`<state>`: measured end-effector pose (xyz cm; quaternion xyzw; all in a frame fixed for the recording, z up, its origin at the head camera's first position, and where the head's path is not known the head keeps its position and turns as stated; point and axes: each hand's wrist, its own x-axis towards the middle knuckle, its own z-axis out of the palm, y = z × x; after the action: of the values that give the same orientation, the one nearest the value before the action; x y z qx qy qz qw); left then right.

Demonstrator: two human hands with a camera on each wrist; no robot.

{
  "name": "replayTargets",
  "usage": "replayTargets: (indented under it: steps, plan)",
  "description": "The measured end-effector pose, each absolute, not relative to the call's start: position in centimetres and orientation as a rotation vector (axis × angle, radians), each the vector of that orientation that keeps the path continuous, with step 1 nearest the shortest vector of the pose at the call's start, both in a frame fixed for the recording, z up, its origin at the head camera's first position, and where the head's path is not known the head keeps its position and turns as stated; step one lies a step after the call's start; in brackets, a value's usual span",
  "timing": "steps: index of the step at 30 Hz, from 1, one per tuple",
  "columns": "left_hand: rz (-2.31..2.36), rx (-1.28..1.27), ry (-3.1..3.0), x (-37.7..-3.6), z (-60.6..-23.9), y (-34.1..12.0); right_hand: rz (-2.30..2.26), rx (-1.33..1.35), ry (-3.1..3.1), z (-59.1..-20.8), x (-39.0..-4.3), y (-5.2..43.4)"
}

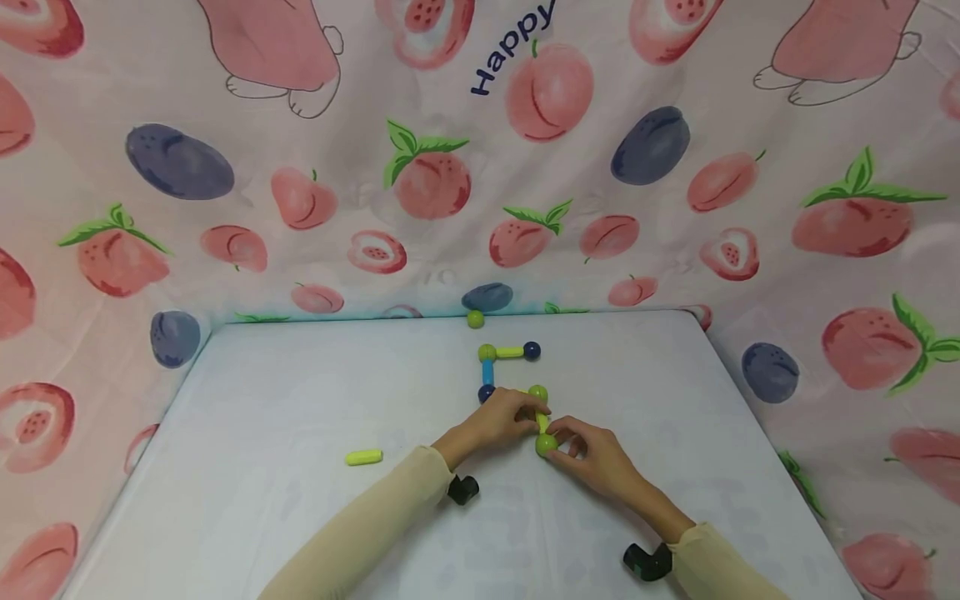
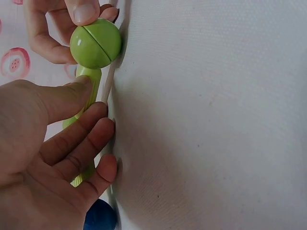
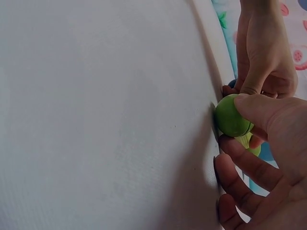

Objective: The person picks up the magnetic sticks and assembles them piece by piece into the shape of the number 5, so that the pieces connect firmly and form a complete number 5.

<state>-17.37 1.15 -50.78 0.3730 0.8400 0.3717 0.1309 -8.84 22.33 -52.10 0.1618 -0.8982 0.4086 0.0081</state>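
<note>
My left hand point(image 1: 498, 419) pinches a yellow-green rod point(image 2: 90, 76) between thumb and fingers. At the rod's near end is a green ball point(image 1: 546, 445) with a seam line, which my right hand point(image 1: 603, 460) holds between thumb and forefinger. The rod's far end points to another green ball point(image 1: 537, 392). Farther along the zigzag chain come a dark blue ball point(image 1: 486, 392), a blue rod point(image 1: 488, 372), a third green ball point(image 1: 487, 353), a yellow-green rod point(image 1: 510, 352) and a second dark blue ball point(image 1: 532, 351). My left hand mostly hides the link between the nearer dark blue ball and its green neighbour.
A loose yellow-green rod point(image 1: 363, 457) lies left of my left forearm on the white tabletop point(image 1: 285, 392). One separate green ball point(image 1: 476, 319) sits at the table's back edge, before a fruit-patterned cloth point(image 1: 435, 275). Black wrist mounts point(image 1: 647, 562) hang by both sleeves.
</note>
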Motion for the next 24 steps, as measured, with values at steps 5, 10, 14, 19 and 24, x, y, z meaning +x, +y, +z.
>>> replayTargets:
  steps: [5,10,14,19,24]
  plan:
    - [1.085,1.103,2.446,-17.5,-50.7,1.0,1.292,0.512,-2.804,-51.9,-8.9,22.2]
    - [1.101,1.110,2.464,-17.5,-50.3,0.0,1.280,0.524,-2.809,-52.0,-8.9,22.2]
    - [1.136,1.101,2.482,-17.3,-49.5,-1.4,1.266,0.524,-2.843,-51.9,-9.0,22.3]
    - [1.210,1.132,2.510,-17.0,-49.0,-3.6,1.251,0.528,-2.934,-51.7,-9.2,22.6]
    - [1.266,1.092,2.558,-16.7,-48.9,-6.4,1.253,0.591,-2.975,-51.4,-9.4,22.8]
